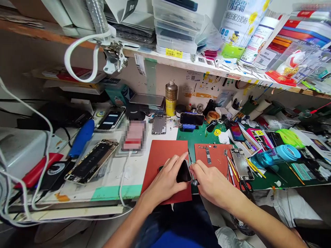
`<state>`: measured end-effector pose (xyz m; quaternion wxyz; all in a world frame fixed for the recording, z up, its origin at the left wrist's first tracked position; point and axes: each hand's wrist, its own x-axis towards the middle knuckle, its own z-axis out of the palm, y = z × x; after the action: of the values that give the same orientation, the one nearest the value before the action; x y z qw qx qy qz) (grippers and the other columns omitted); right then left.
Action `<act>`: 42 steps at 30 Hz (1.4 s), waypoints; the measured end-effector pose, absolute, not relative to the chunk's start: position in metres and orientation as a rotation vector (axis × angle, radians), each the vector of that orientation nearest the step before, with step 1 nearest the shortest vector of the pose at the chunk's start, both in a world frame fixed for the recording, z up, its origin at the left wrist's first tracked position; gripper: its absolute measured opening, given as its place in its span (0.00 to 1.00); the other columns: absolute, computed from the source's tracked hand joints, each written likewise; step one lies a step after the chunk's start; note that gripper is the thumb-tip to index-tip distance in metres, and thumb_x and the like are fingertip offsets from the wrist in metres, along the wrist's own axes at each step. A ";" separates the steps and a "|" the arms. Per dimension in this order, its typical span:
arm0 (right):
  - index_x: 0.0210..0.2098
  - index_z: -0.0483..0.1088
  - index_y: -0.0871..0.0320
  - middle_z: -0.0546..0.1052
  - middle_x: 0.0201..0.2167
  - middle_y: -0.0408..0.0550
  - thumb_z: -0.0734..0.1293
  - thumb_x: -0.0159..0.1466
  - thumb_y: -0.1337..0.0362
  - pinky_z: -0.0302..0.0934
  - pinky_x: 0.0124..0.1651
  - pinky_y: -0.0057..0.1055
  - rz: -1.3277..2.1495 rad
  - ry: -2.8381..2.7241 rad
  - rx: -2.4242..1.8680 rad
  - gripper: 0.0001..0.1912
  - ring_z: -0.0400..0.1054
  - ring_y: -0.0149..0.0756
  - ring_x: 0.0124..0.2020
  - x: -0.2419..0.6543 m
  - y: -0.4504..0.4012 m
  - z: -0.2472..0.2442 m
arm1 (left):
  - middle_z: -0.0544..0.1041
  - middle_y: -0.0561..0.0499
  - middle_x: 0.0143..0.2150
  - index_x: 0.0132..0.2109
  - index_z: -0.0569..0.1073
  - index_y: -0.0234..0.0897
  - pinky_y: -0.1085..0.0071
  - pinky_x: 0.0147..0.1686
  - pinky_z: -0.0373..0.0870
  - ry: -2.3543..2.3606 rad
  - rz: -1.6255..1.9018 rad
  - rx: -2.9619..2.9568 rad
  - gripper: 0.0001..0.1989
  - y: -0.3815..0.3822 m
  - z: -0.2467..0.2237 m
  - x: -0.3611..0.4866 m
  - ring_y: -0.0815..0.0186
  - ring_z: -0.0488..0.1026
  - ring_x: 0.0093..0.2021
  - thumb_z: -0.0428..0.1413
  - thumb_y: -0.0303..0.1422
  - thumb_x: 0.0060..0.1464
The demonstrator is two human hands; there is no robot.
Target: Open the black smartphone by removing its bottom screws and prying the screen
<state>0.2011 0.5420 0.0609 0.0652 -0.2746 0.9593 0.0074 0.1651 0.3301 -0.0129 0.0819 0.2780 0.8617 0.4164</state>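
A black smartphone (184, 172) lies tilted over the left red mat (165, 148), its dark glass facing up. My left hand (167, 177) is wrapped over it, fingers and thumb gripping its sides and hiding much of it. At the phone's right edge my right hand (210, 181) is closed in a pinch. A small dark tool (195, 182) shows under those fingers; its kind and tip are hidden. Just beyond the hands lies a thin dark stick-like tool (190, 155). On the second red mat (200, 150) sit a narrow circuit board (208, 155) and tiny parts.
To the right are tweezers (229, 165), an opened phone housing (243, 163), black scissors (246, 186) and a blue bottle (275, 155). At left lie an opened phone (91, 162) and a white cable (124, 175). A loaded shelf (178, 63) overhangs the bench.
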 end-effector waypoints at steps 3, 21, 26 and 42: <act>0.52 0.67 0.60 0.75 0.44 0.51 0.59 0.67 0.80 0.48 0.26 0.38 0.120 2.885 -0.897 0.17 0.70 0.39 0.28 0.201 0.542 0.065 | 0.70 0.42 0.68 0.80 0.53 0.50 0.46 0.68 0.69 2.439 1.252 0.762 0.50 0.327 -0.008 0.160 0.46 0.69 0.69 0.62 0.27 0.53; 0.55 0.68 0.61 0.78 0.43 0.54 0.58 0.68 0.79 0.57 0.28 0.33 -0.220 2.990 -1.242 0.19 0.72 0.38 0.31 0.191 0.556 0.053 | 0.68 0.43 0.75 0.75 0.65 0.45 0.45 0.75 0.59 2.093 1.288 0.917 0.48 0.316 -0.003 0.125 0.45 0.64 0.75 0.71 0.41 0.49; 0.42 0.68 0.55 0.75 0.32 0.44 0.58 0.76 0.70 0.61 0.34 0.31 -0.993 2.995 -0.716 0.08 0.69 0.34 0.30 0.192 0.552 0.046 | 0.69 0.43 0.74 0.77 0.61 0.50 0.46 0.71 0.66 2.338 1.310 0.783 0.46 0.321 0.000 0.138 0.45 0.67 0.73 0.68 0.40 0.55; 0.41 0.62 0.53 0.71 0.32 0.43 0.56 0.76 0.68 0.54 0.31 0.32 -0.946 2.936 -0.642 0.07 0.62 0.35 0.28 0.195 0.546 0.027 | 0.68 0.38 0.74 0.79 0.58 0.49 0.42 0.70 0.65 2.433 1.079 0.763 0.49 0.326 0.003 0.145 0.41 0.65 0.74 0.66 0.35 0.52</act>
<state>0.1951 0.5456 0.0271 -0.0046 -0.2038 0.9319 -0.3001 0.1454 0.3255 0.0028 0.1852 0.2709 0.8636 0.3828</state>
